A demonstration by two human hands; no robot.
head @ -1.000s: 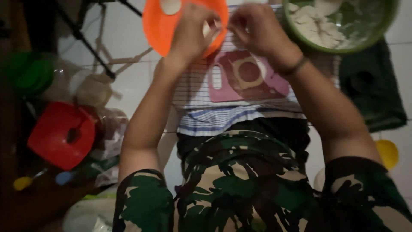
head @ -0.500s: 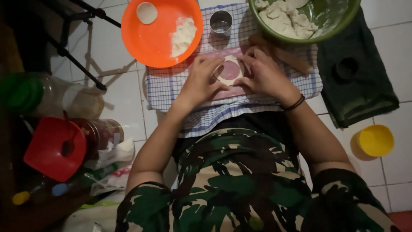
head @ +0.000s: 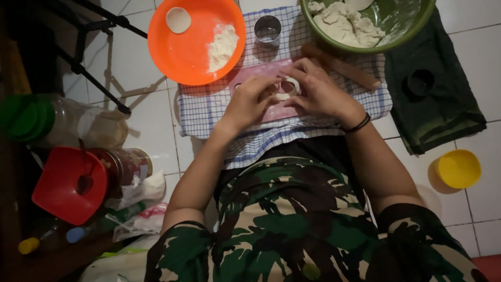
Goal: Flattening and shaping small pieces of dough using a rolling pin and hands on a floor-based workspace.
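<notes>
My left hand [head: 249,102] and my right hand [head: 319,91] meet over a pink board [head: 255,75] on a checked cloth [head: 209,109]. Both pinch a small round piece of pale dough [head: 286,89] between their fingertips. An orange plate [head: 188,49] with a heap of flour [head: 222,46] and one dough disc [head: 178,20] lies to the far left. A metal ring cutter [head: 267,30] stands behind the board. A green bowl [head: 407,31] of dough sits far right, with a wooden rolling pin [head: 342,67] in front of it.
A dark green cloth [head: 436,96] lies on the white tiles at right, a small yellow bowl [head: 458,168] nearer me. At left stand plastic jars, one with a green lid [head: 23,116], one with a red lid [head: 70,184], plus bags and a black tripod leg [head: 94,78].
The hands came down from in front of the orange plate to the pink board and now fold the dough disc. The view shifted, showing more of the plate and bowl.
</notes>
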